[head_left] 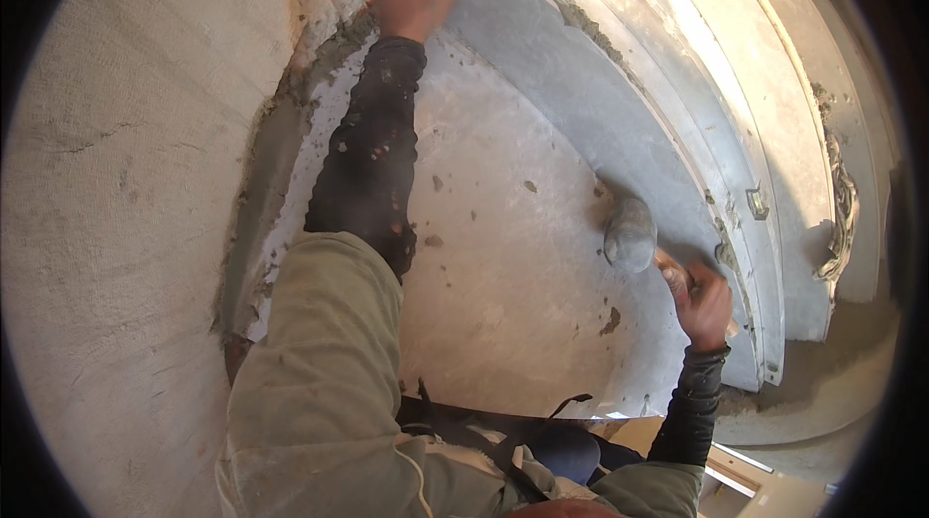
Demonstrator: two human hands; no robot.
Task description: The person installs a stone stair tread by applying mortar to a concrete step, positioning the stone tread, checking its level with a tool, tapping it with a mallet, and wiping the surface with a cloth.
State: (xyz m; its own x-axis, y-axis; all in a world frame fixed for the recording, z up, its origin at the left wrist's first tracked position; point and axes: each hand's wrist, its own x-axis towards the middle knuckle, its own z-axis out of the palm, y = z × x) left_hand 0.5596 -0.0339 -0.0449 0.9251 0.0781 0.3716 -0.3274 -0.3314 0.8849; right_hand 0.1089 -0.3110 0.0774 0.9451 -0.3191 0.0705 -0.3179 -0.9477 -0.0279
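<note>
My right hand point(706, 303) is wrapped round the wooden handle of a mallet point(631, 236). The mallet's rounded grey head is over a smooth grey stone slab point(571, 83), close to where it borders a wider pale slab point(503, 257); whether the head touches the stone I cannot tell. Stretched far forward, my left hand point(416, 3) rests at the far end of the grey slab, beside the broken wall edge. Its thumb points right over the slab, apart from the fingers, and nothing shows in its grasp.
A rough plastered wall point(145, 179) rises on the left, with a mortar-lined gap point(271, 170) along its foot. Curved stone steps point(774, 102) sweep down the right side, with mortar lumps on their edges. A crumpled cloth-like strip point(840, 213) lies on one step. Mortar crumbs dot the pale slab.
</note>
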